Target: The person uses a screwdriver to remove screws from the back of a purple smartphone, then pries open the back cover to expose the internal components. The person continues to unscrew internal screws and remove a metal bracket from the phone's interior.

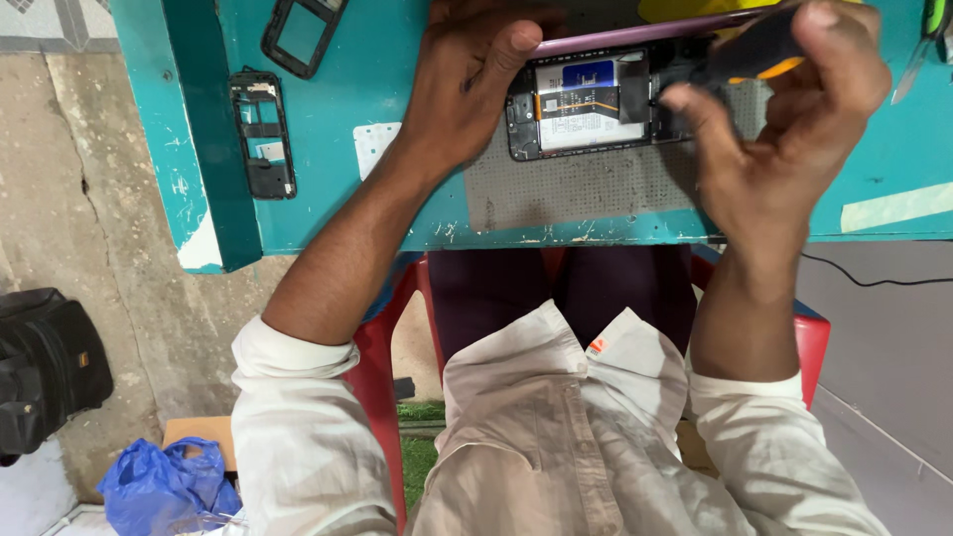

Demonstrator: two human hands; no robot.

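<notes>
the opened phone [586,104] lies on a grey mat [576,189] at the far side of the teal table [397,89]. the left hand [472,79] presses its left edge, thumb on the lifted purple cover [635,35]. the right hand [794,109] grips a screwdriver [759,50] over the phone's right end. the phone looks light, stiff and fragile inside; it is safer to hold it by the frame edges.

- The table [328,189]: teal paint, matt, chipped and scratched along its edge.
- The work mat [576,189]: grey, dull, dotted texture.
- The opened phone [581,104]: glossy label on its battery, dark plastic frame.
- The screwdriver [754,50]: black and orange handle, smooth.
- The shirt [556,447]: pale cloth, creased.
- The floor [109,199]: rough, cracked concrete.
</notes>
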